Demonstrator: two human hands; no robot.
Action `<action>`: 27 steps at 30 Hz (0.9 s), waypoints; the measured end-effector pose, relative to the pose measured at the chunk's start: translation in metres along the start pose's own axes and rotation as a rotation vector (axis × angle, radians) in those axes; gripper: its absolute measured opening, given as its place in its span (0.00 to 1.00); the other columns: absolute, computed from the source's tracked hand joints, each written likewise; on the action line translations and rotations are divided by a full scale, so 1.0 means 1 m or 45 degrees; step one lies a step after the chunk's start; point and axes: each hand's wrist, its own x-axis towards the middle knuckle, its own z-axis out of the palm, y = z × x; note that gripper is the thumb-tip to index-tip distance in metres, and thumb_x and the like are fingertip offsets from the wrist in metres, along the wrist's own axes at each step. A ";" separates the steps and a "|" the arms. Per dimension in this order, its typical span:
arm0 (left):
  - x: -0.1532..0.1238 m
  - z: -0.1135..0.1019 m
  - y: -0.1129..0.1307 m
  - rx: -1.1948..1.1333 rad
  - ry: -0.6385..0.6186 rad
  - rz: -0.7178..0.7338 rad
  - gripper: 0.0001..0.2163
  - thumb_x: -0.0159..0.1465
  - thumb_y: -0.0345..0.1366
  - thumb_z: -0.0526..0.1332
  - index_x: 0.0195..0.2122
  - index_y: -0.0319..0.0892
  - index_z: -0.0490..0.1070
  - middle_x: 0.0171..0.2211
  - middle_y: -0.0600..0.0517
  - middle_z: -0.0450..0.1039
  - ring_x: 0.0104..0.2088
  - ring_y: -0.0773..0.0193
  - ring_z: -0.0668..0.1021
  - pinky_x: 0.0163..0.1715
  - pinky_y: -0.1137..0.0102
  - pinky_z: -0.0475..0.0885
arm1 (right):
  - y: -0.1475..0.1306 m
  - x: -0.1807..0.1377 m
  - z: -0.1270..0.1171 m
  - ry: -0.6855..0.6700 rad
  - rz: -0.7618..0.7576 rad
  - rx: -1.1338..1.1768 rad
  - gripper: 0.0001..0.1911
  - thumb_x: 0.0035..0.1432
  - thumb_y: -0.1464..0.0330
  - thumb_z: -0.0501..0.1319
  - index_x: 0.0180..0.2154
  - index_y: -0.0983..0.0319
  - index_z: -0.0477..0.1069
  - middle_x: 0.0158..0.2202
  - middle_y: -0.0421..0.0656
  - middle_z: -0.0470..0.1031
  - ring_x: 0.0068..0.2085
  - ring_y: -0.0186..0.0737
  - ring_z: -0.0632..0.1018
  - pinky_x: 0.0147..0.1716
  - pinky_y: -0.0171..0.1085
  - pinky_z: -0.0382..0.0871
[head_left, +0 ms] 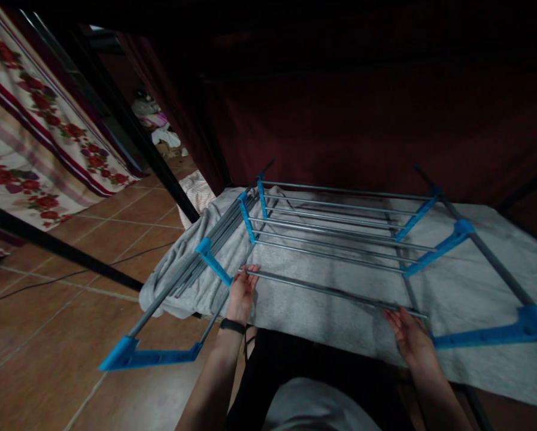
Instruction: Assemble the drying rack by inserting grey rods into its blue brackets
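A clothes drying rack (322, 228) of grey tubes and blue plastic brackets (247, 216) is spread over a grey blanket (295, 308). Thin rungs are fitted between the rear brackets; in front, a separate rod (313, 284) is supported crosswise by the hands (242, 291).

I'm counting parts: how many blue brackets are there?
7 blue brackets: four down the left of the metal rack, three down its right. Others may be hidden or out of frame.

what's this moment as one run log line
left hand: holding metal rod, left end; right hand: at rod, near right end; beneath: gray cloth
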 end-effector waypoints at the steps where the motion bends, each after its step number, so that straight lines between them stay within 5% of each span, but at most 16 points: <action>1: 0.001 0.000 0.001 -0.008 0.007 0.004 0.10 0.76 0.24 0.58 0.41 0.42 0.76 0.40 0.46 0.85 0.42 0.62 0.89 0.50 0.67 0.84 | 0.000 0.000 0.000 0.003 0.000 -0.006 0.18 0.38 0.61 0.84 0.27 0.55 0.79 0.29 0.39 0.83 0.34 0.41 0.86 0.41 0.37 0.88; 27: -0.021 0.004 -0.037 0.028 -0.142 -0.128 0.06 0.74 0.23 0.63 0.42 0.39 0.78 0.39 0.44 0.86 0.40 0.60 0.89 0.48 0.67 0.85 | -0.001 0.000 0.002 0.065 0.018 -0.084 0.18 0.42 0.60 0.82 0.30 0.56 0.76 0.29 0.39 0.83 0.35 0.42 0.86 0.42 0.38 0.88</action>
